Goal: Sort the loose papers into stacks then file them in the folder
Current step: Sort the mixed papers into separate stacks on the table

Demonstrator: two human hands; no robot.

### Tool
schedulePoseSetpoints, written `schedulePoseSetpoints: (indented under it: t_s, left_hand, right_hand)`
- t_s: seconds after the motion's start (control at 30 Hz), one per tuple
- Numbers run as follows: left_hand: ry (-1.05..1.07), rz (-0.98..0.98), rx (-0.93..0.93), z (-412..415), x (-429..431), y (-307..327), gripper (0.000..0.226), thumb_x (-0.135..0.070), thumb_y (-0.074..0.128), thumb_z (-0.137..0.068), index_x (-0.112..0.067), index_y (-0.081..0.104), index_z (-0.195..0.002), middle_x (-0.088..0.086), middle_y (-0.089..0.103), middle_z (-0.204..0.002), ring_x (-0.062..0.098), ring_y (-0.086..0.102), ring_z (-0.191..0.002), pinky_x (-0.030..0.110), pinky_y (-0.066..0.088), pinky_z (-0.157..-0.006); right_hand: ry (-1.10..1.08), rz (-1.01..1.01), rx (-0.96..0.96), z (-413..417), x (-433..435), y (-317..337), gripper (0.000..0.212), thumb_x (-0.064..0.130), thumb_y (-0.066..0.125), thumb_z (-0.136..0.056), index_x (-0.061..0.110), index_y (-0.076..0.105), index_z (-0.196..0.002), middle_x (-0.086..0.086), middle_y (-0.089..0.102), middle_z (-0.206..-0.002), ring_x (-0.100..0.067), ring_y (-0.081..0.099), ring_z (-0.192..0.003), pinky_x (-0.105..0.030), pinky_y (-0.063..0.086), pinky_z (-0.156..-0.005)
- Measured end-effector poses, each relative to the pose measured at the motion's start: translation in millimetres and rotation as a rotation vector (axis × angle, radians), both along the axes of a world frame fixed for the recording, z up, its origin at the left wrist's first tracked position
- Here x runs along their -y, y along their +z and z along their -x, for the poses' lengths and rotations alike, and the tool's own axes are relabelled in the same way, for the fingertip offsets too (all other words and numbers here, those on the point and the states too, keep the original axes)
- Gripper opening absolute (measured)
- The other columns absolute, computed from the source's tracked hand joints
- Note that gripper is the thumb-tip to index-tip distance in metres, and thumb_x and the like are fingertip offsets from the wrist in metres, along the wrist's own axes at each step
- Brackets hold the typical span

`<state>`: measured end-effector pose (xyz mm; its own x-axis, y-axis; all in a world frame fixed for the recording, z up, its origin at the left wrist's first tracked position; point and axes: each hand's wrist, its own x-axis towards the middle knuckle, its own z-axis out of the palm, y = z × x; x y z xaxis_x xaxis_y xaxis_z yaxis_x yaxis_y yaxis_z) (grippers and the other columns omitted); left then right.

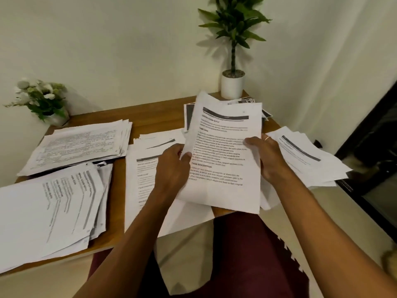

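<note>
Both hands hold a bundle of printed sheets (225, 151) tilted up above the wooden table (150, 112). My left hand (174, 164) pinches its left edge, thumb on the front. My right hand (266, 158) grips the right edge, thumb across the text. Paper stacks lie on the table: one at the back left (81, 145), one at the front left (49, 211), one in the middle (148, 168) under my left arm, one at the right (305, 160) overhanging the edge, and one at the back (253, 104) behind the held sheets. I see no folder.
A small pot of white flowers (40, 100) stands at the table's back left corner. A tall green plant in a white pot (233, 82) stands at the back right. A dark window frame (369, 160) runs along the right. My lap in dark red cloth (247, 254) is below the table edge.
</note>
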<state>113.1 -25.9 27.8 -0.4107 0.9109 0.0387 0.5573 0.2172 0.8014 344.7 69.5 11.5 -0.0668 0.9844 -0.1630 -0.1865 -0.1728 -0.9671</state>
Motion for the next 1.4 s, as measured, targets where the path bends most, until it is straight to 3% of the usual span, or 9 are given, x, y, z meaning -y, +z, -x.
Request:
schedulePoseSetpoints:
  t_s: [0.13,0.3,0.5,0.6,0.73,0.9,1.0,1.23,1.4]
  left_hand:
    - [-0.146,0.100,-0.013,-33,-15,-3,0.048,-0.044,0.054,-0.103,-0.023,0.052,-0.146,-0.001,0.057,-0.147,0.023,0.057,-0.128,0.034,0.044,-0.100]
    - [-0.297,0.260,-0.084,-63,-22,-23,0.057,-0.053,0.057,-0.098,-0.028,0.046,-0.149,-0.003,0.049,-0.155,0.024,0.051,-0.137,0.045,0.041,-0.112]
    - [-0.300,0.193,-0.039,-89,-37,-25,0.056,-0.037,0.070,-0.095,-0.037,0.044,-0.145,-0.007,0.044,-0.157,0.023,0.048,-0.139,0.040,0.041,-0.112]
    - [-0.234,0.172,0.063,-98,-47,-19,0.062,-0.028,0.071,-0.095,-0.038,0.038,-0.147,-0.003,0.048,-0.153,0.026,0.061,-0.125,0.037,0.054,-0.098]
    - [-0.225,0.176,0.270,-103,-51,-18,0.066,-0.023,0.072,-0.095,-0.036,0.036,-0.148,0.003,0.059,-0.137,0.026,0.073,-0.093,0.016,0.053,-0.050]
    - [-0.233,0.163,0.285,-108,-46,-21,0.059,-0.017,0.071,-0.095,-0.033,0.047,-0.146,-0.001,0.054,-0.145,0.031,0.072,-0.102,0.018,0.057,-0.053]
    - [-0.194,0.166,0.260,-108,-49,-24,0.059,-0.009,0.070,-0.095,-0.026,0.050,-0.148,-0.001,0.049,-0.153,0.037,0.069,-0.110,0.020,0.059,-0.063]
    - [-0.267,0.197,0.139,-101,-49,-26,0.068,-0.023,0.073,-0.094,-0.031,0.041,-0.153,-0.003,0.038,-0.161,0.035,0.059,-0.128,0.041,0.055,-0.102]
    - [-0.105,0.011,0.047,-79,-45,-16,0.048,-0.018,0.075,-0.092,-0.029,0.057,-0.135,-0.003,0.042,-0.155,0.021,0.047,-0.137,0.026,0.038,-0.103]
  right_hand:
    - [-0.157,0.003,0.193,-44,2,-9,0.035,0.006,0.072,-0.082,0.020,0.072,-0.114,0.002,0.078,-0.110,-0.022,0.074,-0.100,-0.041,0.058,-0.092]
    - [-0.372,0.064,0.326,-84,6,-17,0.044,0.009,0.062,-0.079,0.024,0.058,-0.120,0.008,0.074,-0.108,-0.015,0.073,-0.092,-0.027,0.059,-0.068]
    - [-0.572,0.009,0.274,-102,11,-23,0.060,0.002,0.052,-0.082,0.024,0.042,-0.137,0.015,0.068,-0.107,-0.011,0.068,-0.100,-0.029,0.056,-0.081]
    - [-0.636,-0.008,0.241,-104,13,-25,0.067,0.000,0.051,-0.086,0.025,0.034,-0.146,0.011,0.067,-0.116,-0.010,0.066,-0.105,-0.021,0.052,-0.080]
    - [-0.657,-0.035,0.303,-101,16,-30,0.082,-0.008,0.049,-0.086,0.028,0.023,-0.154,0.000,0.058,-0.139,-0.016,0.060,-0.119,-0.017,0.053,-0.084]
    - [-0.712,-0.071,0.441,-87,24,-31,0.104,-0.014,0.061,-0.080,0.033,0.013,-0.160,-0.004,0.029,-0.155,-0.020,0.049,-0.126,-0.022,0.050,-0.086]
    - [-0.757,-0.123,0.742,-75,32,-27,0.107,-0.005,0.072,-0.077,0.025,0.012,-0.161,-0.007,0.017,-0.164,-0.031,0.029,-0.145,-0.047,0.031,-0.114]
    - [-0.159,-0.397,1.127,-46,33,-38,0.055,0.030,0.069,-0.095,0.022,0.051,-0.147,-0.003,0.036,-0.162,-0.025,0.024,-0.152,-0.046,0.015,-0.122]
    - [0.096,-0.311,1.326,-36,30,-56,0.052,0.048,0.050,-0.102,0.024,0.050,-0.149,-0.001,0.033,-0.164,-0.024,0.020,-0.153,-0.047,0.013,-0.124]
